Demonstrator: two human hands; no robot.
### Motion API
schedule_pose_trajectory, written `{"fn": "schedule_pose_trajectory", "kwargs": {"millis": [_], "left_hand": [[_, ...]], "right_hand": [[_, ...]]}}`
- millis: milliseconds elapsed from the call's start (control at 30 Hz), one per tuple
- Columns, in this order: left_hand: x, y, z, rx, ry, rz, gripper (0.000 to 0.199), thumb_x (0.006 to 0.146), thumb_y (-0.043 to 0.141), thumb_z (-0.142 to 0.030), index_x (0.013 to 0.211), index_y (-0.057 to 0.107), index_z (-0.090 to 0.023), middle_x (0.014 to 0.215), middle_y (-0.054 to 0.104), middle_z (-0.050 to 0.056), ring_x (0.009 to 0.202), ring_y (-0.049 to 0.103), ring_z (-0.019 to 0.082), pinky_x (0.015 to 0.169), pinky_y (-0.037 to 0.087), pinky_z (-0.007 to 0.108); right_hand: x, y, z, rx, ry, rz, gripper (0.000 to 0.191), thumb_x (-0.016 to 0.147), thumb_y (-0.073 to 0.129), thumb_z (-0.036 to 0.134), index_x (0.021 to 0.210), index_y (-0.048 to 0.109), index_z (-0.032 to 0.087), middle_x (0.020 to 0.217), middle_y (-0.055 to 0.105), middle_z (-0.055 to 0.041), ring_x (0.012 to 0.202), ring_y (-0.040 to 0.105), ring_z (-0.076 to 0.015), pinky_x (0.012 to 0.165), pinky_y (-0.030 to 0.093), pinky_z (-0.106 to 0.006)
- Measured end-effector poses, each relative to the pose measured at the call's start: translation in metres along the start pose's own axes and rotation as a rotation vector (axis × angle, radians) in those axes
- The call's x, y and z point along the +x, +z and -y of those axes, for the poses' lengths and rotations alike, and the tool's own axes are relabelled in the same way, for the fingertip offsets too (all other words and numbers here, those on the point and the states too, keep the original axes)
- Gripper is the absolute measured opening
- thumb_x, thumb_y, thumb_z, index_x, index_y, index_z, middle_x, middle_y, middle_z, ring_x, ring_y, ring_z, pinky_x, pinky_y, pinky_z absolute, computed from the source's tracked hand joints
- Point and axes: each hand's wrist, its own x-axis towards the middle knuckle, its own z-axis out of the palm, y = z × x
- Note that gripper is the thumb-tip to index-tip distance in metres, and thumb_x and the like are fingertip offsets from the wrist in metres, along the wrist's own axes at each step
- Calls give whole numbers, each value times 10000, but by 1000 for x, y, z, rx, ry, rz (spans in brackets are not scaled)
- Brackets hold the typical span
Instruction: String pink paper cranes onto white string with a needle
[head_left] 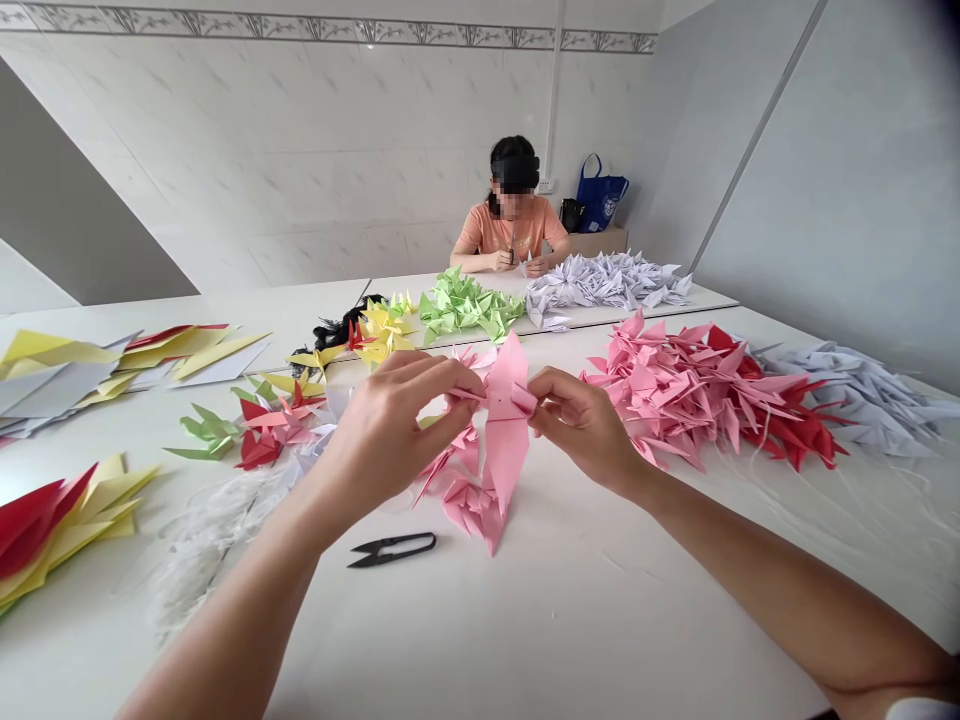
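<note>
1. Left hand (390, 430): fingers curled, thumb and fingertips pinched closed on one side of a pink paper crane (506, 420).
2. Right hand (581, 425): half curled, thumb and forefinger pinched on the opposite side of the same crane. Other fingers are folded in, holding nothing.
3. Crane position: held up between both hands, over the middle of the near counter (570, 630), its long point hanging down. It touches neither the counter nor the heaps.
4. Directly below the hands: a pink crane heap (469, 500). Thread snips (391, 549) lie closed just beside it, toward the near edge of the counter.
5. Toward the right edge: a pink and red crane heap (705, 395), then a pale blue crane heap (855, 400).
6. Toward the left edge: red and yellow folded paper (52, 530) and a yellow and grey paper stack (127, 365). Pale thread strands (214, 535) lie near the left hand.
7. Far counter (637, 300): green crane heap (465, 305) and white crane heap (607, 280).
8. Progress: many cranes are already folded and sorted by colour. The crane in hand is not set down. Amount of paper left unfolded cannot be told.
9. Across the far counter, a co-worker (514, 215) holds something small, too small to identify.
</note>
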Motion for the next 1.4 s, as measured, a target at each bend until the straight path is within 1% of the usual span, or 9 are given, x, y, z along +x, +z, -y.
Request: {"fn": "schedule_pose_trajectory", "kwargs": {"millis": [100, 233, 467, 633, 800, 900, 1133, 1267, 1400], "left_hand": [[-1, -3, -4, 60, 100, -31, 118, 968, 572, -177, 894, 643, -235, 788, 702, -21, 819, 628, 164, 867, 493, 329], [-2, -6, -6, 97, 160, -44, 132, 969, 563, -155, 897, 628, -243, 782, 696, -27, 757, 627, 150, 901, 502, 348], [-2, -7, -5, 114, 173, -38, 132, 970, 558, -161, 897, 624, -248, 812, 718, -18, 795, 658, 163, 907, 512, 358], [-3, -7, -5, 150, 205, -47, 134, 959, 570, -132, 899, 624, -239, 832, 727, -19, 773, 655, 158, 972, 505, 381], [-3, -8, -6, 105, 190, -27, 141, 966, 553, -138, 902, 623, -243, 831, 728, -19, 787, 660, 156, 951, 507, 372], [-3, -9, -6, 108, 183, -21, 145, 973, 544, -150, 895, 624, -243, 815, 720, -18, 788, 663, 157, 950, 506, 373], [-3, -7, -6, 134, 210, -37, 112, 957, 588, -128, 901, 627, -216, 803, 702, -3, 812, 628, 165, 937, 508, 365], [-2, -7, -7, 146, 221, -34, 127, 956, 590, -116, 878, 636, -205, 774, 686, -14, 743, 610, 144, 969, 510, 381], [-3, -9, -8, 153, 225, -32, 133, 955, 587, -111, 873, 639, -202, 754, 674, -16, 707, 602, 139, 979, 510, 386]], "right_hand": [[0, 1, 0, 95, -44, 44, 89, 960, 665, 296, 897, 663, 233, 869, 566, -11, 761, 556, -144, 662, 500, -275], [-1, 2, -1, 150, -33, 74, 143, 952, 679, 363, 899, 646, 233, 872, 558, -16, 747, 540, -152, 652, 509, -289], [-2, 2, 1, 131, -12, 53, 201, 934, 692, 417, 881, 641, 230, 858, 565, -21, 746, 554, -162, 648, 517, -299], [-2, 2, 1, 130, -15, 47, 166, 941, 689, 387, 886, 651, 236, 862, 576, -19, 758, 555, -160, 653, 509, -288], [-2, 1, -2, 130, -27, 74, 180, 943, 684, 406, 889, 644, 238, 895, 584, -34, 811, 558, -177, 671, 500, -297], [-2, 1, -3, 124, -16, 77, 201, 940, 684, 427, 891, 640, 237, 886, 574, -32, 795, 549, -174, 675, 499, -300], [-2, 3, -1, 153, -33, 62, 154, 953, 684, 351, 866, 643, 231, 851, 563, -10, 761, 536, -150, 668, 486, -274], [-2, 4, -1, 129, -60, 42, 98, 957, 682, 311, 902, 671, 231, 863, 587, -7, 788, 549, -144, 705, 489, -266], [-2, 3, -1, 140, -64, 63, 80, 961, 675, 274, 895, 662, 230, 874, 578, -10, 819, 544, -148, 723, 480, -271]]}}
